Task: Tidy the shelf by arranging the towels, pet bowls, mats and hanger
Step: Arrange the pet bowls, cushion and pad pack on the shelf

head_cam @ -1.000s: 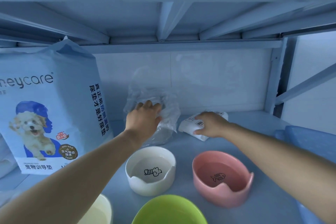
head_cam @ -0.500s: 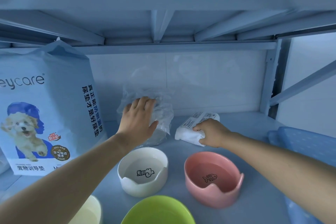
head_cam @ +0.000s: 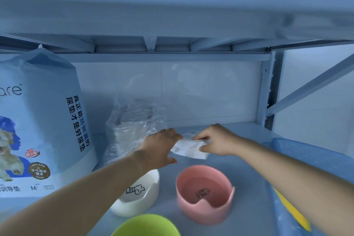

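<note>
One white packet lay at the back of the shelf board, just behind the pink bowl. Its long axis ran roughly left to right, and its labelled edge was turned toward the rear wall. Whether it rested on the board or was slightly lifted could not be told. The right hand pinched its right end, with the fingers curled over the top and the thumb below. The left hand reached to its left end with fingers nearly straight and thumb spread, the tips touching the packet.

Three bowls stood nearer the camera. The white bowl was partly under the left forearm, the pink one sat to its right, and the green bowl was cut off by the bottom edge. One crumpled clear plastic bag stood just left of the packet. One tall blue pad pack stood upright beyond the bag. One blue basket sat at the far right, with a yellow object in it.
</note>
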`<state>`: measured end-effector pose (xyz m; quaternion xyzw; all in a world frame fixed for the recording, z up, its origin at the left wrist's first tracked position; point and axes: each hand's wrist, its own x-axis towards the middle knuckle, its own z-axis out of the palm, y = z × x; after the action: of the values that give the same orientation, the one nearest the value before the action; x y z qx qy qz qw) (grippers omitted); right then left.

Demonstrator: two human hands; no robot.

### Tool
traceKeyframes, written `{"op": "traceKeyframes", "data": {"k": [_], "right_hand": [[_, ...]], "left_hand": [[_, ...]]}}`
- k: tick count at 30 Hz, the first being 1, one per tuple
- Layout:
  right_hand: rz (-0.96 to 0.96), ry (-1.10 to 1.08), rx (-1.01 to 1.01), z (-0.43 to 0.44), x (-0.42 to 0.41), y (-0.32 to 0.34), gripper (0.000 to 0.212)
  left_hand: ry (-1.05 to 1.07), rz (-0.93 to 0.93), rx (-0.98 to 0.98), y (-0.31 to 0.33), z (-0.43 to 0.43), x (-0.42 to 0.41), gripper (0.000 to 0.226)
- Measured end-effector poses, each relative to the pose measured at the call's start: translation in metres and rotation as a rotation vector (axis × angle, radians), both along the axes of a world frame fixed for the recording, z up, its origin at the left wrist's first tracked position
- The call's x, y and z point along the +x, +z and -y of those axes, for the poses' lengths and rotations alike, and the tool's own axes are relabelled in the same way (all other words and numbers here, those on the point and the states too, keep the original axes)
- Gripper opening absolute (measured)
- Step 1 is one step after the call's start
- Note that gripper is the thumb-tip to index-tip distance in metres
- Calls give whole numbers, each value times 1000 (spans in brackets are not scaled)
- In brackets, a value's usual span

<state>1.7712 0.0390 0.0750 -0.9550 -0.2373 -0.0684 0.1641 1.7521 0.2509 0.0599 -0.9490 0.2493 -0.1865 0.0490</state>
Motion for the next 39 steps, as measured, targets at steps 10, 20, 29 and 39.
{"op": "traceKeyframes", "data": {"k": [10, 20, 29, 39], "right_hand": [[-42, 34, 214, 26, -18, 23, 40], [144, 25, 449, 36, -20, 31, 48], [301, 6, 253, 26, -1, 25, 45], [459, -101, 172, 8, 17, 14, 39]], "left_hand": [[-148, 62, -237, 5, 13, 1, 44], [-133, 126, -459, 44, 28, 13, 30], [-166, 313, -348, 50, 29, 14, 34], [-34, 355, -107, 27, 28, 16, 49]]}}
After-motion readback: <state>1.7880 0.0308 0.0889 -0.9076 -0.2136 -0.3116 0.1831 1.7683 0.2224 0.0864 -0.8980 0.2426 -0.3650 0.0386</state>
